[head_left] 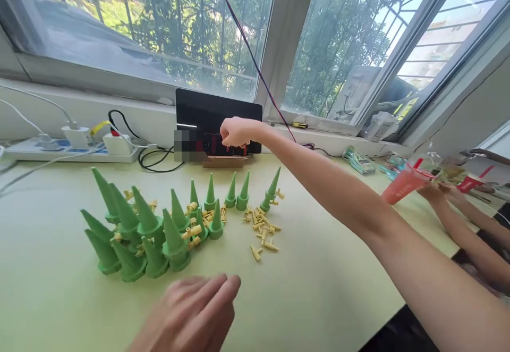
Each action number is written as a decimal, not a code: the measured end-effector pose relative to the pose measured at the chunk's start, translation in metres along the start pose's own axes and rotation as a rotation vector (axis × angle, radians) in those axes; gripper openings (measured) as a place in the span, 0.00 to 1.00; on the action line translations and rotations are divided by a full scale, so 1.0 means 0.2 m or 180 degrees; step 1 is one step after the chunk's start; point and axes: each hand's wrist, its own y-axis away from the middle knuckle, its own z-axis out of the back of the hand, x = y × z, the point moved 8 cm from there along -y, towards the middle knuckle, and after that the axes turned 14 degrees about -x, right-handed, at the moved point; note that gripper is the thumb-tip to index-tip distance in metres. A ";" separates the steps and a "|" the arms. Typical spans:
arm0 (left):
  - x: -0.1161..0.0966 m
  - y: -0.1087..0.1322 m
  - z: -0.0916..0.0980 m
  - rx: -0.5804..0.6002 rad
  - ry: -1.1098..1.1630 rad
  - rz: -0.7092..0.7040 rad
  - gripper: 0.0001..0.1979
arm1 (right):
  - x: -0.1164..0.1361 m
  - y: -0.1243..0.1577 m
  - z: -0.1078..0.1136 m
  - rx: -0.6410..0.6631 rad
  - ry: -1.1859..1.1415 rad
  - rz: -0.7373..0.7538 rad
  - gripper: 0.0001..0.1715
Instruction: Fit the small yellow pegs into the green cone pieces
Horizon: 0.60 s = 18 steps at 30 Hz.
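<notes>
The left hand [195, 312] comes in at seven o'clock, nearest the camera, its fingers curled close together; the thumb side is hidden, so I cannot tell whether it pinches anything. From four o'clock the right forearm reaches to the right hand [236, 131], just off centre towards eleven, folded like a loose fist in front of a black panel [199, 110]. Whether it grips or touches anything there cannot be told.

Green cones [148, 219] stand clustered at eight o'clock, with a few more strung out towards six. Yellow T-shaped pieces [263, 236] lie scattered at six o'clock, others between the cones. None shows a readable mark.

At three o'clock a pink cup [406, 183] bears pale lettering too blurred to read, and a red cup [470, 183] beyond has illegible whitish marks. Another person's hands [432, 192] are near them. At nine o'clock lies a white power strip [27, 152].
</notes>
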 end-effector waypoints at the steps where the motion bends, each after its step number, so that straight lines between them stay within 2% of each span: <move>1: 0.01 -0.02 -0.02 0.0077 -0.0036 0.0024 0.08 | 0.03 0.04 0.04 -0.0191 -0.0070 0.0021 0.05; 4: 0.06 -0.02 -0.06 0.0315 -0.0086 0.0150 0.08 | 0.12 0.20 0.14 -0.0970 -0.0318 0.0055 0.05; 6: 0.08 -0.01 -0.10 0.0512 -0.0125 0.0244 0.09 | 0.15 0.32 0.16 -0.1446 -0.0463 -0.0043 0.09; 9: 0.11 0.02 -0.13 0.0750 -0.0158 0.0352 0.10 | 0.17 0.51 0.08 -0.1691 -0.0838 -0.0247 0.12; 11: 0.13 0.03 -0.15 0.0906 -0.0205 0.0472 0.10 | 0.14 0.58 0.02 -0.1716 -0.0998 -0.0378 0.13; 14: 0.14 0.05 -0.18 0.1048 -0.0228 0.0657 0.11 | 0.06 0.59 -0.03 -0.1680 -0.1087 -0.0416 0.11; 18: 0.15 0.07 -0.21 0.1170 -0.0229 0.0873 0.11 | -0.10 0.42 0.03 -0.1764 -0.0920 -0.0526 0.09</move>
